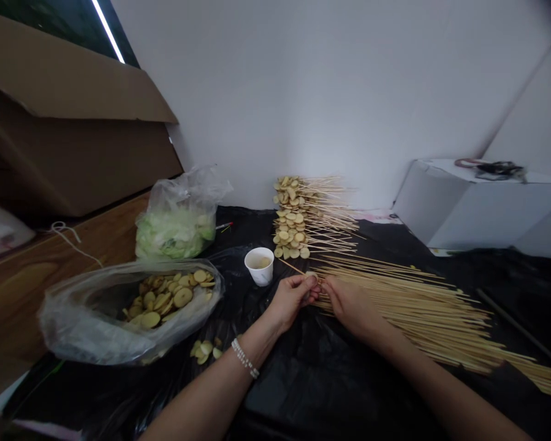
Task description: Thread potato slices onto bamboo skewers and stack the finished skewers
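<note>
My left hand (pixel 290 300) pinches a thin bamboo skewer (pixel 292 266) whose tip points up and to the left, and a small pale slice seems to sit at the fingertips. My right hand (pixel 349 304) meets it there, its fingers closed at the same spot, though I cannot tell exactly what they grip. Beside that hand lies a broad pile of loose bamboo skewers (pixel 417 312). Sliced potato rounds (pixel 165 303) fill an open plastic bag (pixel 86 318) to the left, and a few loose slices (pixel 204 350) lie below it.
A stack of finished potato skewers (pixel 303 214) stands at the back, next to a white cup (pixel 259 265) of pale liquid. A plastic bag of green vegetable (pixel 176 229), a cardboard box (pixel 73 122), a wooden surface (pixel 40 275) and a white box (pixel 477 205) surround the black plastic sheet (pixel 303 392).
</note>
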The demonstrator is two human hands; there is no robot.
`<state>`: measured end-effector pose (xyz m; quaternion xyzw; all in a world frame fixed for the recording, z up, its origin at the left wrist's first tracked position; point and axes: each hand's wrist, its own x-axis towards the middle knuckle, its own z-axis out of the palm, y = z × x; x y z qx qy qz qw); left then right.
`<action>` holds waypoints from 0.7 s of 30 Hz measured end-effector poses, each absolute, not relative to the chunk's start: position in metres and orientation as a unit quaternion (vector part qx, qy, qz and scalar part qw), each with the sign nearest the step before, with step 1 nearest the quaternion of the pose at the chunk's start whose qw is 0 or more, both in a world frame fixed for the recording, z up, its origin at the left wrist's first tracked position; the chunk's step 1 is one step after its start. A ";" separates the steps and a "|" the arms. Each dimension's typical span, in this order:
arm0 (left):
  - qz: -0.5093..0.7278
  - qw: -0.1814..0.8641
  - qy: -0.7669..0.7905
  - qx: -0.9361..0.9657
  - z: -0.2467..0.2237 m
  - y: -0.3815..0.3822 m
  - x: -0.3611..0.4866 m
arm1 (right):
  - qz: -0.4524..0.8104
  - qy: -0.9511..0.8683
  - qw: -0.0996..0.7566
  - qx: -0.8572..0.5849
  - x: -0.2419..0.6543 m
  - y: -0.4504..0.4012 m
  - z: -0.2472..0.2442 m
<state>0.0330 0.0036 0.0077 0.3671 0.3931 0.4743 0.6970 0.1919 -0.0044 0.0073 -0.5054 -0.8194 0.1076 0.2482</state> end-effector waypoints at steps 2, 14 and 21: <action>0.483 0.690 0.395 0.367 0.008 0.005 0.032 | 0.095 -0.821 0.254 -0.502 0.191 -0.005 0.009; 0.487 0.711 0.370 0.346 0.010 0.006 0.031 | -0.017 -0.816 0.301 -0.493 0.196 -0.004 0.007; 0.529 0.744 0.302 0.274 0.019 0.013 0.020 | -0.058 -0.780 0.347 -0.517 0.206 -0.003 0.022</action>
